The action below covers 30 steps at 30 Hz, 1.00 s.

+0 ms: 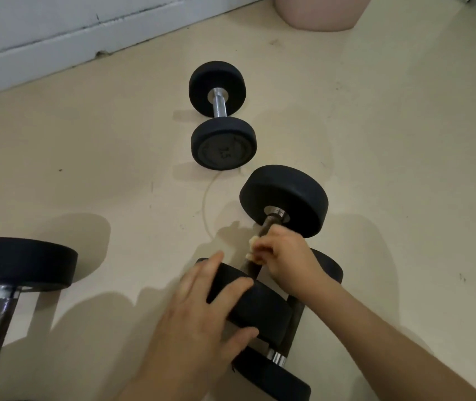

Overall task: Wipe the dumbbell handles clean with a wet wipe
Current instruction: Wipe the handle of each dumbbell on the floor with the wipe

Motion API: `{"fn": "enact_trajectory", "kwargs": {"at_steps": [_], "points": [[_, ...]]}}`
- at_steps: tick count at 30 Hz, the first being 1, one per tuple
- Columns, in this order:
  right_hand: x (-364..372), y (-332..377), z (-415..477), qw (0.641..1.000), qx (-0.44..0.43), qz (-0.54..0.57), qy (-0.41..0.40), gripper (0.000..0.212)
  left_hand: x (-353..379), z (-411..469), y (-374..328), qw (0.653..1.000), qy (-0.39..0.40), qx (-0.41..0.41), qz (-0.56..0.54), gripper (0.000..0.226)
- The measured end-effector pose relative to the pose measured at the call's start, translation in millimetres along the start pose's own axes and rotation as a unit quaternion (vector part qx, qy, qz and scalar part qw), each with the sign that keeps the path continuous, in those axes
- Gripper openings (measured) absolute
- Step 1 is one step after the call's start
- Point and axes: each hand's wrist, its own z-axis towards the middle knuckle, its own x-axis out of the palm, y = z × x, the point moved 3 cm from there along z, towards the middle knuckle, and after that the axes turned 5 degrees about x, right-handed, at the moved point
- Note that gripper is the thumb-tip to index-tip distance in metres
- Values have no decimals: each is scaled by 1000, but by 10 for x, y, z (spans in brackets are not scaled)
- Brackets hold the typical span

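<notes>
A black dumbbell (284,198) lies on the floor at centre right, its dark handle (267,224) running toward me. My right hand (286,256) is closed around that handle with a pale wet wipe (252,250) bunched under the fingers. My left hand (202,308) rests flat on the near black weight (259,311) of the same dumbbell, fingers spread over its rim. Beneath and behind it lies another dumbbell (274,380) with a chrome collar, partly hidden by my arms.
A smaller black dumbbell (222,117) with a shiny chrome handle lies further off at centre. A large dumbbell (14,267) with a dark handle sits at the left edge. A pink bucket (320,10) stands at the top right, and a white wall base (57,39) runs along the top left.
</notes>
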Motion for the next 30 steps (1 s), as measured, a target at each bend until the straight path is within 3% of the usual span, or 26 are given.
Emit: {"fn": "enact_trajectory", "kwargs": {"at_steps": [2,5,10,14,19,23,27,28,30], "points": [[-56,-50,49,1000,-14,-8,2,21,23,-21,-2,1000,0,-3,9,59],[-142,-201,126,996,27,-12,-85,20,44,-23,-114,999,21,14,34,50],[-22,-142,-233,996,-69,-37,47,16,102,-43,-237,998,30,56,-2,42],[-238,-415,-49,994,6,-50,-101,15,133,40,-287,992,18,118,-36,39],[-129,-361,-385,997,-45,-39,52,21,278,93,-296,991,51,119,-41,48],[-253,-655,-245,995,46,-45,-74,19,375,139,-433,983,72,170,-10,50],[-151,-459,-562,994,-28,8,105,19,380,228,-603,976,79,204,17,54],[-223,-484,-547,995,-21,-1,100,18,396,243,-643,974,83,209,24,54],[-391,-700,-401,999,39,-18,12,16,428,271,-709,972,80,219,40,54]]}}
